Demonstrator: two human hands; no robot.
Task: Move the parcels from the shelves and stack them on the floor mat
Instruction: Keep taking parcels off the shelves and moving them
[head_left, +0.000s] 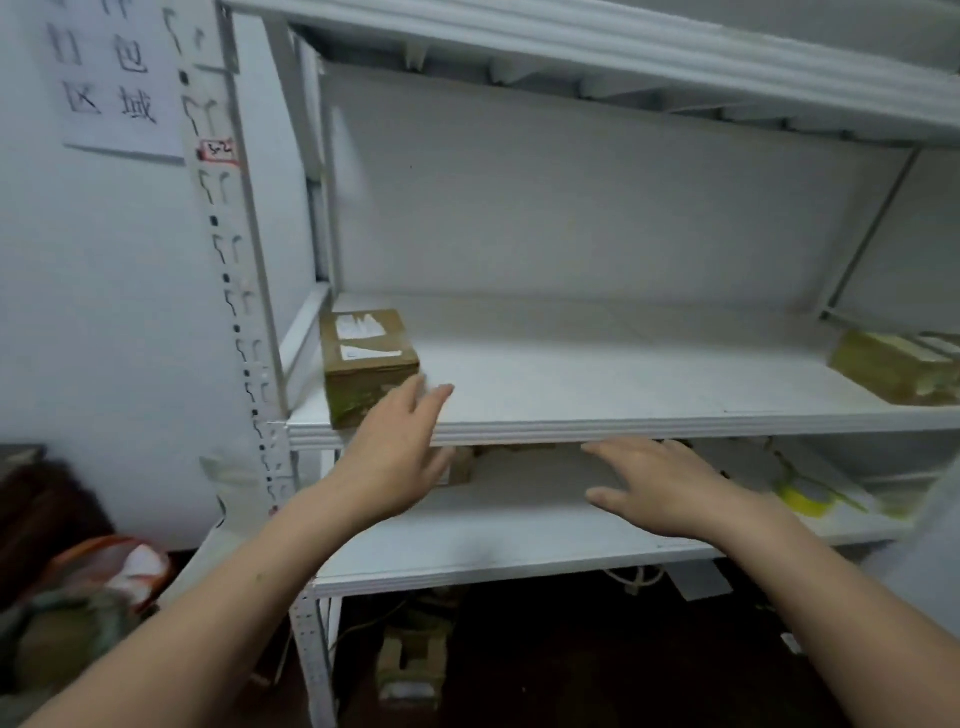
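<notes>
Item: small cardboard parcel (368, 358), left end of middle shelf (623, 415). Rigid, probably light; taped faces may be slick. Grasp opposite sides. Left hand (397, 462), right hand (660, 486): both spread, empty.

The person's left hand (400, 462) and right hand (660, 488) were bare, the fingers long and slim. Both the left forearm (208, 634) and the right forearm (831, 582) were uncovered as far back as I could see. A small dark fleck (258, 577) marked the left forearm. A pale blur (930, 545) beside the right arm may have been clothing; I couldn't tell.
</notes>
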